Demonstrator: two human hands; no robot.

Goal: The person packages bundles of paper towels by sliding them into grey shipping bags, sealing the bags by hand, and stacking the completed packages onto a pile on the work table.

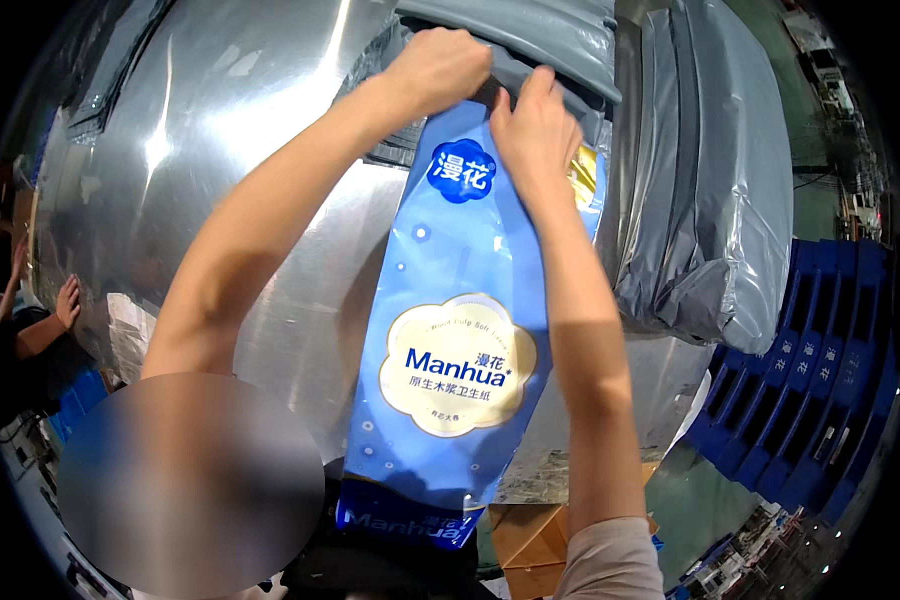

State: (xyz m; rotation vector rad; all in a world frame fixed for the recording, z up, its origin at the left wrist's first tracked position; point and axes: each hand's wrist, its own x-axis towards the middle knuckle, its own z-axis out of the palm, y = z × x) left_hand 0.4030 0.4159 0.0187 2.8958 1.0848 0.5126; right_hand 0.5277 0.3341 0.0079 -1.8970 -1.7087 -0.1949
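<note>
Open metal table point(240, 100) left of blue pack point(465, 260), left forearm point(260, 210) across it. Grey bags point(710, 180) block pack's right, far end.

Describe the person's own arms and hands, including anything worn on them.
The left hand and right hand are bare, without gloves, and both forearms are uncovered. A plain, light grey-beige sleeve shows on the right arm; a blurred patch hides any left one.
</note>
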